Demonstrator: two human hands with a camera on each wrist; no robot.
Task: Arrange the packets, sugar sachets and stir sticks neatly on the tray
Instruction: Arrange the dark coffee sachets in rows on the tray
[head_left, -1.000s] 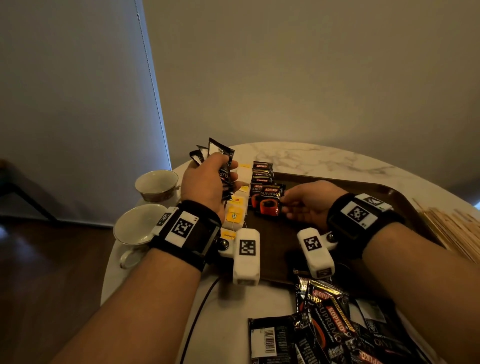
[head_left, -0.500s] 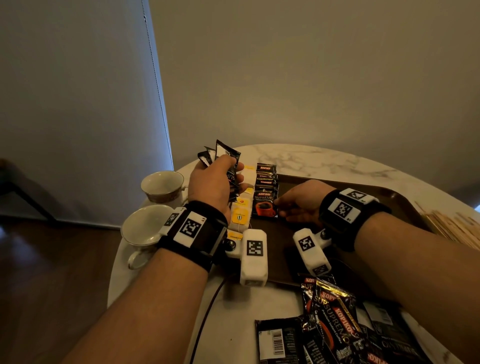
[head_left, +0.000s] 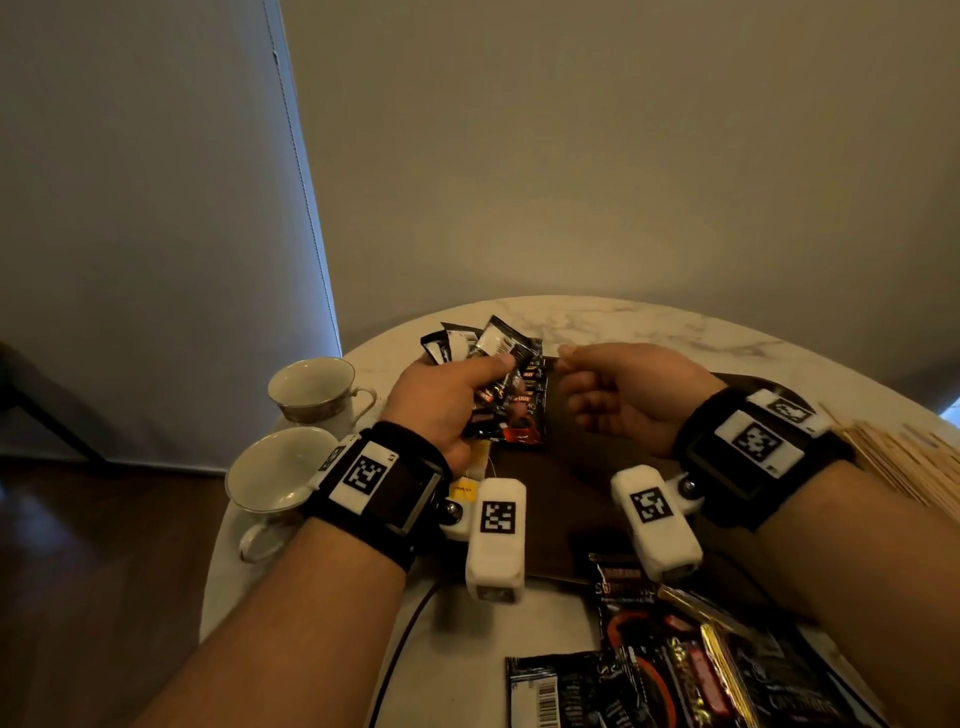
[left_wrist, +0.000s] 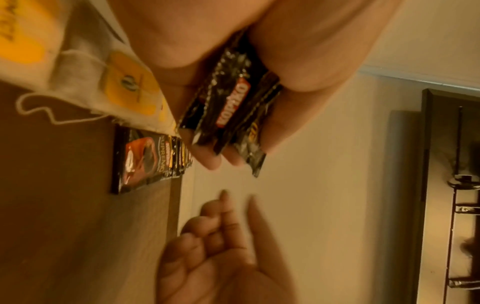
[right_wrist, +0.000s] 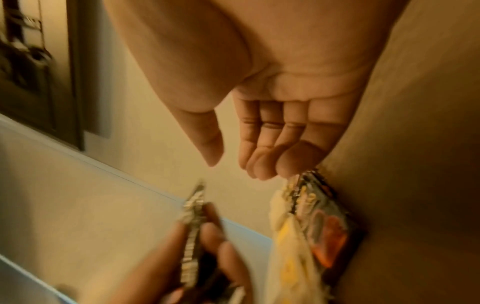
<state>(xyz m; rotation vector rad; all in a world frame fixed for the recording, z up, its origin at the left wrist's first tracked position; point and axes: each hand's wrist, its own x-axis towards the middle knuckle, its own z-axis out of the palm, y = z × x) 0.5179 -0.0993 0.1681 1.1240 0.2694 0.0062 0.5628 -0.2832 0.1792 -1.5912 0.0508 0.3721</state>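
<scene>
Above tray: packets gripped in L hand.

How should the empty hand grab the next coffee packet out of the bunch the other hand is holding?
Pinch the top edge of the nearest coffee packet, coming in from the right hand side. The left hand grips the bunch low down, so the fanned tops stick out free. Thumb and fingertip on the flat faces would probably slide it out.

Black/red-orange coffee pkts, dk brown tray, white marble-veined table, yellow/white sachets.
</scene>
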